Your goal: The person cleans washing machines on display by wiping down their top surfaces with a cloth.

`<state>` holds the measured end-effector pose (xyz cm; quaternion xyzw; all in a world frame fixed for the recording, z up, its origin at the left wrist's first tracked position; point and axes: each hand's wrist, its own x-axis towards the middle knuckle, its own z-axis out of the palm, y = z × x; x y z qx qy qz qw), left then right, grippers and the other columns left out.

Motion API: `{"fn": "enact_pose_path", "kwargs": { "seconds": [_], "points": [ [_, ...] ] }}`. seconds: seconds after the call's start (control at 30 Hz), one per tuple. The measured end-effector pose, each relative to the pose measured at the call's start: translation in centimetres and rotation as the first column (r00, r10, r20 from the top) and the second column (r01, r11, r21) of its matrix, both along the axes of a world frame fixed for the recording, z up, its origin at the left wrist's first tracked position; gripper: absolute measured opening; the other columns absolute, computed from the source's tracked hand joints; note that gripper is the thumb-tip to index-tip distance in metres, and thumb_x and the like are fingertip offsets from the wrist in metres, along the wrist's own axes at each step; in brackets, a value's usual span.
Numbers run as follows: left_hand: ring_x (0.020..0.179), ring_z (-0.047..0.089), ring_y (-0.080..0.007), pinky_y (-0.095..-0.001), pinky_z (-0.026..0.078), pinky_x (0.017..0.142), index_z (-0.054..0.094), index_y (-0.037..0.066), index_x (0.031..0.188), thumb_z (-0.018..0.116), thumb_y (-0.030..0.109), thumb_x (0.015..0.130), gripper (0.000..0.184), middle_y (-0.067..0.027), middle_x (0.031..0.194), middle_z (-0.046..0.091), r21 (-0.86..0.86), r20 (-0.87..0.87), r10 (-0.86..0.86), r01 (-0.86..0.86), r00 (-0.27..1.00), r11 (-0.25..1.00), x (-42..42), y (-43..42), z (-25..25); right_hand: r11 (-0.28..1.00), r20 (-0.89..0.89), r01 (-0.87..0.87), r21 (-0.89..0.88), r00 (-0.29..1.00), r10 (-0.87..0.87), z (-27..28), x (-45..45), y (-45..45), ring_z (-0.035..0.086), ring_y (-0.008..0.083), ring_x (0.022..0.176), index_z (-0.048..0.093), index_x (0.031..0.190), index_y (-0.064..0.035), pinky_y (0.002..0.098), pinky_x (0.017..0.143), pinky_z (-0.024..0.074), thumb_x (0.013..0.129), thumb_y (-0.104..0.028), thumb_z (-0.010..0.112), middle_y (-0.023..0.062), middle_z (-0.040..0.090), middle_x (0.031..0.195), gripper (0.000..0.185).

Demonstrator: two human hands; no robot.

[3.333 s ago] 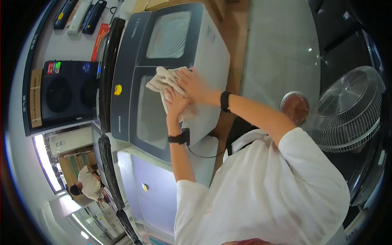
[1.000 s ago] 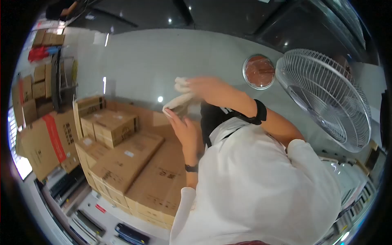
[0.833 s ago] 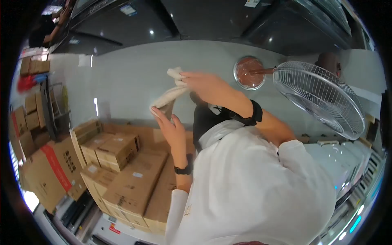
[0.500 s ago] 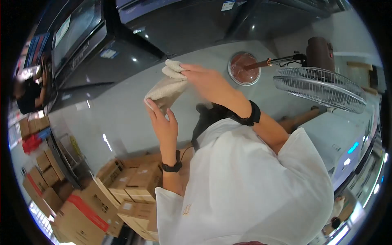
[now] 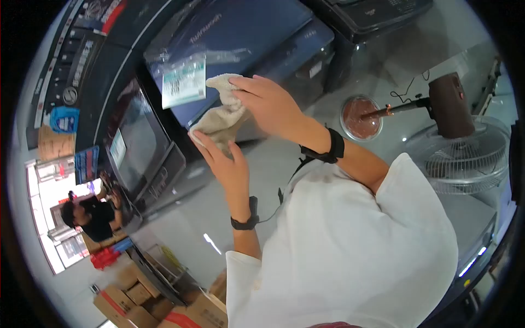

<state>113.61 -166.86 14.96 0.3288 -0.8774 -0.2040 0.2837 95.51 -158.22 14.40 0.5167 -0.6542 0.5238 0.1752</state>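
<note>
A beige cloth [image 5: 223,119] is stretched between my two hands, loosely folded and sagging in the middle. My left hand [image 5: 221,164] grips its lower left end, thumb and fingers closed on the fabric. The upper right part is pinched in my right hand [image 5: 270,104], whose fingers lie across the top. Behind the cloth stands a dark blue top-loading washing machine [image 5: 240,33] with a white-and-green label [image 5: 184,82] on its lid. Cloth and machine overlap in view; I cannot tell whether they touch.
A standing fan [image 5: 465,156] and its round brown base [image 5: 361,117] are at the right. Another dark machine [image 5: 139,142] stands at the left, with a person in black [image 5: 95,216] beyond it. Cardboard boxes [image 5: 191,314] are stacked at the lower left.
My view has swung up and to the left, bringing the blue machine's lid and the labelled shelf side into sight. Both hands still hold the cloth, which is more crumpled now.
</note>
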Motion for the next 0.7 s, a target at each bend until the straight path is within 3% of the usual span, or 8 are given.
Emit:
{"fn": "enact_pose_path", "kwargs": {
  "seconds": [0.1,0.17,0.33,0.43,0.5,0.53,0.63,0.7],
  "points": [
    [0.153,0.023,-0.0536,-0.0503,0.029,0.122,0.014,0.002,0.167,0.059,0.009,0.093,0.086,-0.0397,0.163,0.022,-0.071,-0.086,-0.049,0.043,0.995,0.997,-4.6,-2.5,0.2,0.979,-0.004,0.097,-0.179,0.995,-0.099,0.1,-2.5,-1.8,0.067,0.0336,0.113,0.070,0.117,-0.0004,0.0447,0.096,0.0540,0.084,0.000,0.068,0.0154,0.066,0.136,0.034],
    [0.152,0.024,-0.0548,-0.0524,0.028,0.123,0.015,0.001,0.166,0.061,0.010,0.091,0.089,-0.0408,0.162,0.024,0.004,-0.014,-0.118,0.118,0.993,0.993,-7.2,-4.1,-1.1,0.960,0.017,0.155,-0.231,0.988,-0.156,-0.2,-4.6,-2.3,0.067,0.0307,0.113,0.072,0.115,-0.0034,0.0439,0.096,0.0527,0.083,0.001,0.071,0.0116,0.068,0.132,0.033],
    [0.151,0.029,-0.0534,-0.0612,0.026,0.122,0.024,0.000,0.164,0.061,0.018,0.093,0.082,-0.0378,0.162,0.028,-0.034,0.361,-0.244,0.275,0.900,0.961,-11.8,-6.8,-9.9,0.958,-0.005,0.263,0.112,0.965,-0.264,-7.6,-8.4,-3.1,0.063,0.0319,0.122,0.069,0.120,-0.0046,0.0471,0.101,0.0492,0.088,-0.010,0.066,0.0123,0.064,0.134,0.033],
    [0.151,0.031,-0.0523,-0.0644,0.026,0.121,0.031,-0.003,0.160,0.060,0.024,0.095,0.076,-0.0357,0.161,0.033,-0.214,0.392,-0.214,0.315,0.895,0.925,-13.4,-7.1,-10.3,0.900,-0.048,0.313,0.304,0.948,-0.314,-10.0,-9.9,-3.2,0.057,0.0317,0.131,0.066,0.127,-0.0056,0.0517,0.110,0.0428,0.089,-0.015,0.064,0.0125,0.061,0.139,0.039],
    [0.151,0.032,-0.0507,-0.0626,0.025,0.122,0.037,-0.006,0.157,0.058,0.027,0.098,0.070,-0.0352,0.158,0.038,-0.220,0.412,-0.216,0.326,0.885,0.919,-14.1,-7.4,-9.5,0.853,-0.054,0.339,0.396,0.937,-0.346,-9.5,-8.9,-4.2,0.053,0.0313,0.137,0.063,0.132,-0.0056,0.0547,0.116,0.0378,0.089,-0.017,0.064,0.0126,0.059,0.142,0.044],
    [0.151,0.032,-0.0503,-0.0618,0.024,0.123,0.037,-0.005,0.157,0.057,0.027,0.100,0.068,-0.0354,0.158,0.038,-0.216,0.423,-0.233,0.348,0.875,0.912,-14.6,-7.8,-9.4,0.862,-0.084,0.341,0.376,0.939,-0.335,-9.6,-8.7,-4.5,0.055,0.0311,0.136,0.065,0.129,-0.0043,0.0570,0.119,0.0345,0.090,-0.020,0.064,0.0131,0.061,0.139,0.042],
    [0.150,0.034,-0.0498,-0.0597,0.025,0.123,0.041,-0.006,0.154,0.056,0.027,0.101,0.064,-0.0362,0.156,0.040,-0.207,0.456,-0.281,0.408,0.844,0.889,-16.9,-9.1,-9.1,0.847,-0.126,0.431,0.311,0.902,-0.413,-9.9,-9.1,-6.8,0.058,0.0319,0.130,0.064,0.128,-0.0044,0.0566,0.115,0.0398,0.088,-0.019,0.066,0.0128,0.064,0.128,0.042],
    [0.150,0.034,-0.0500,-0.0588,0.027,0.123,0.042,-0.006,0.154,0.057,0.028,0.099,0.066,-0.0371,0.156,0.040,-0.187,0.463,-0.319,0.443,0.827,0.877,-18.3,-9.9,-8.6,0.841,-0.114,0.441,0.314,0.897,-0.428,-10.1,-9.6,-8.4,0.062,0.0335,0.127,0.067,0.124,-0.0029,0.0580,0.119,0.0345,0.091,-0.020,0.064,0.0145,0.067,0.125,0.037]
  ]
}}
